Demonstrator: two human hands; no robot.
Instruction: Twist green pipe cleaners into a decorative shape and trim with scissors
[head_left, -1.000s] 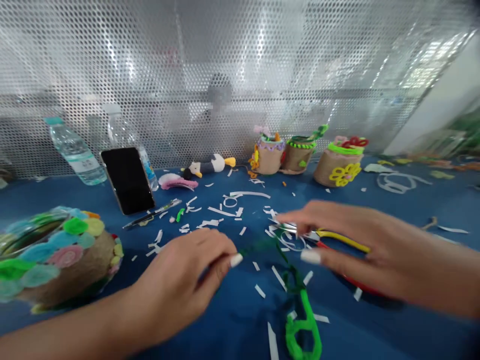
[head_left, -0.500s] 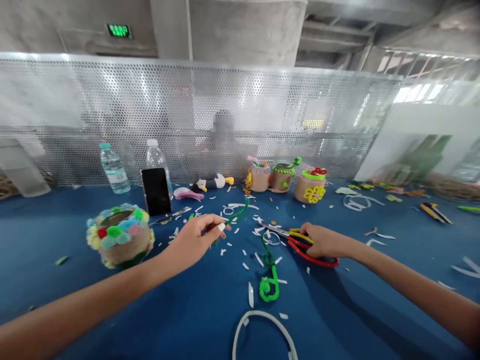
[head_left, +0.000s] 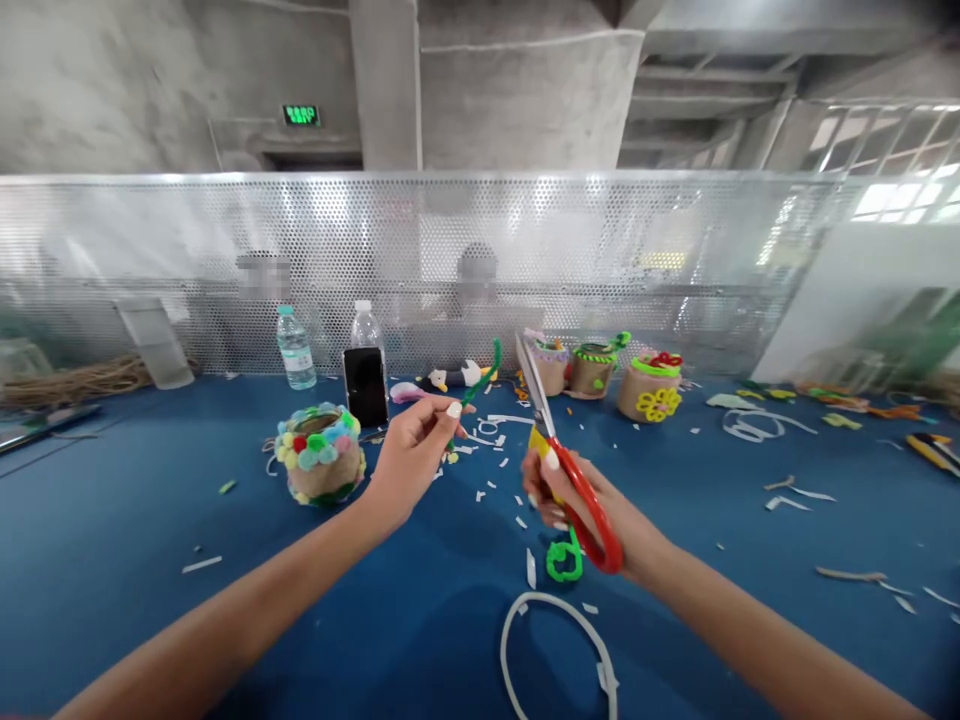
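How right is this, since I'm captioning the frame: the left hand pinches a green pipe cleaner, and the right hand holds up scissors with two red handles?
Not quite: the scissors have one red handle and one yellow handle, as the head view shows. The left hand pinches a green pipe cleaner, and the right hand holds the scissors up.

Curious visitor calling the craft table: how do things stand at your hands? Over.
Left hand pinching green fuzzy strip. Right hand gripping red-handled scissors. White scraps littering blue table, none visibly blocking either hand.
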